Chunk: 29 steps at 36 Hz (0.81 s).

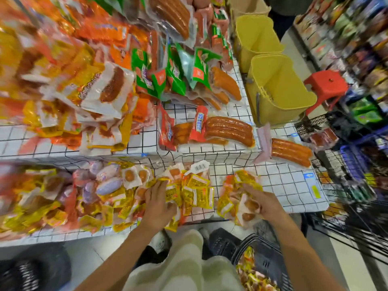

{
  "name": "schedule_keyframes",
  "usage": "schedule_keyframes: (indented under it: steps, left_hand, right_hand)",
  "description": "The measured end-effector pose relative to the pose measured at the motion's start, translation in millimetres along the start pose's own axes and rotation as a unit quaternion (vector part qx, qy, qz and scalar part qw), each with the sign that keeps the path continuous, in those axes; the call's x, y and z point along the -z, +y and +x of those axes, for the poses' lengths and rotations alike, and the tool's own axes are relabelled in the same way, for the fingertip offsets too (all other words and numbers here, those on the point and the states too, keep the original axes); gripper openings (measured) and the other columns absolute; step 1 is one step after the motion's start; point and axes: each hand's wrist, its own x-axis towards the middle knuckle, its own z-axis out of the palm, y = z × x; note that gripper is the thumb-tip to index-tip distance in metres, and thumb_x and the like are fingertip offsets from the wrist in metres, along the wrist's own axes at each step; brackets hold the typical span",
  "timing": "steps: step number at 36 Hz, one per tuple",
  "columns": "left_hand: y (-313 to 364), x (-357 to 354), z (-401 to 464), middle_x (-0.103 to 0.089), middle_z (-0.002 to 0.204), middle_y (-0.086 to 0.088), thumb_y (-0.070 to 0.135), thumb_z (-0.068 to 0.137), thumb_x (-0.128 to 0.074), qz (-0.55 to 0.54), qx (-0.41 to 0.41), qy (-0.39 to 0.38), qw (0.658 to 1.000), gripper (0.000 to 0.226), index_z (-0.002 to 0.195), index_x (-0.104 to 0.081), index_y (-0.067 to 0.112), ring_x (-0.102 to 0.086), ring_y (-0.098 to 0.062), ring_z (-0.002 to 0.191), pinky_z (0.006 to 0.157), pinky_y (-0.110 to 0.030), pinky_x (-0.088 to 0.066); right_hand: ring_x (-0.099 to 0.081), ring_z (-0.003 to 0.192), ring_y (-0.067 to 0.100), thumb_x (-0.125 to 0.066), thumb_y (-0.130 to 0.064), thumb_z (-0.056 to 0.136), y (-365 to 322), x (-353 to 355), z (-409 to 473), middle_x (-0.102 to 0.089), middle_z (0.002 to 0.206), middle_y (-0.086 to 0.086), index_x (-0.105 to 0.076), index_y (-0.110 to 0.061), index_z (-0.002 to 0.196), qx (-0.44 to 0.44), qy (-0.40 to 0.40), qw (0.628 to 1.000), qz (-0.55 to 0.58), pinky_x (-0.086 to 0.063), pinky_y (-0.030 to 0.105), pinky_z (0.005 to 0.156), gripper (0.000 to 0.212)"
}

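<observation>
Head view: right hand is clutching a loose, overhanging bunch of sausage packets that could be slipping floorward; left hand is pressing flat on the pile.

yellow packets: print unreadable | shelves: blurred | basket: cut off

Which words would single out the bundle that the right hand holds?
Start at the white gridded table and go to its lower front tier. Right of the big yellow heap, past a strip of bare cloth, lies a smaller bundle of yellow packets. It alone is gripped by the right hand.
</observation>
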Motion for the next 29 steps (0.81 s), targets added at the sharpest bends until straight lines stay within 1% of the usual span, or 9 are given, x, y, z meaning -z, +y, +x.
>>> schedule_keyframes:
  steps: [3,6,11,15,21,23,24,27,29]
  left_hand:
    - [-5,1,0,-0.02,0.162,-0.01,0.019,0.092,-0.065,-0.006,-0.011,-0.005,1.0,0.074,0.154,-0.027,0.011,-0.006,-0.031,0.15,0.12,-0.041,-0.011]
    - [-12,3,-1,-0.024,0.161,-0.008,0.02,0.093,-0.065,-0.007,-0.034,-0.012,0.999,0.07,0.153,-0.031,0.011,-0.011,-0.028,0.151,0.121,-0.039,-0.01]
    - [-15,10,-7,-0.028,0.159,-0.003,0.02,0.094,-0.065,-0.052,-0.061,-0.002,0.997,0.064,0.151,-0.036,0.017,-0.015,-0.023,0.149,0.119,-0.035,-0.015]
    - [-15,17,-10,-0.035,0.153,0.008,0.033,0.09,-0.061,-0.101,-0.078,-0.018,0.992,0.063,0.149,-0.04,0.025,-0.022,-0.018,0.145,0.116,-0.035,-0.023]
    - [-7,32,-10,-0.054,0.141,0.02,0.041,0.092,-0.069,-0.307,-0.036,-0.091,0.947,0.046,0.132,-0.051,0.054,-0.044,-0.006,0.137,0.111,-0.037,-0.042]
    - [1,42,-8,-0.06,0.136,0.017,0.061,0.082,-0.071,-0.407,0.016,-0.11,0.906,0.046,0.126,-0.059,0.053,-0.052,-0.007,0.132,0.111,-0.042,-0.043]
    - [4,46,-6,-0.062,0.137,0.01,0.068,0.076,-0.071,-0.475,0.05,-0.126,0.869,0.055,0.127,-0.062,0.047,-0.056,-0.012,0.129,0.11,-0.045,-0.044]
    - [6,52,-1,-0.057,0.144,-0.011,0.071,0.082,-0.063,-0.673,0.127,-0.236,0.69,0.071,0.138,-0.059,0.028,-0.057,-0.032,0.129,0.102,-0.05,-0.049]
    - [3,55,0,-0.049,0.149,-0.017,0.076,0.085,-0.056,-0.726,0.143,-0.311,0.596,0.081,0.145,-0.053,0.021,-0.048,-0.038,0.137,0.11,-0.055,-0.042]
  right_hand:
    - [-0.067,0.067,0.021,-0.096,-0.041,0.06,6,-18,-4,-0.068,0.076,0.007,-0.079,-0.006,0.091,-0.02,0.006,0.999,0.045,-0.059,0.037,0.054,0.05]
    - [-0.063,0.055,0.016,-0.098,-0.033,0.06,10,-31,-8,-0.064,0.068,0.003,-0.074,-0.015,0.081,0.004,0.009,0.996,0.085,-0.051,0.033,0.046,0.037]
    - [-0.06,0.058,0.022,-0.096,-0.024,0.064,4,-34,-23,-0.065,0.077,0.011,-0.073,-0.01,0.094,0.044,-0.013,0.992,0.117,-0.054,0.041,0.056,0.04]
    - [-0.068,0.077,0.029,-0.094,-0.028,0.058,-13,-33,-43,-0.073,0.093,0.02,-0.073,-0.007,0.102,0.1,-0.016,0.991,0.088,-0.06,0.048,0.07,0.053]
    - [-0.072,0.083,0.031,-0.093,-0.021,0.07,-45,-50,-86,-0.076,0.102,0.018,-0.073,-0.015,0.11,0.145,-0.135,0.978,0.067,-0.06,0.039,0.06,0.046]
    - [-0.071,0.071,0.022,-0.092,-0.018,0.07,-53,-61,-95,-0.075,0.091,0.012,-0.075,-0.013,0.104,0.138,-0.19,0.967,0.097,-0.056,0.031,0.056,0.039]
    - [-0.067,0.063,0.017,-0.093,-0.017,0.067,-56,-68,-98,-0.072,0.083,0.009,-0.077,-0.014,0.097,0.129,-0.213,0.962,0.116,-0.053,0.027,0.053,0.034]
    - [-0.056,0.051,0.01,-0.092,-0.021,0.06,-59,-95,-102,-0.064,0.069,0.002,-0.078,-0.016,0.083,0.094,-0.245,0.955,0.138,-0.046,0.022,0.048,0.028]
    - [-0.059,0.053,0.012,-0.091,-0.019,0.062,-58,-115,-103,-0.067,0.075,0.005,-0.077,-0.013,0.086,0.065,-0.251,0.957,0.127,-0.049,0.024,0.05,0.028]
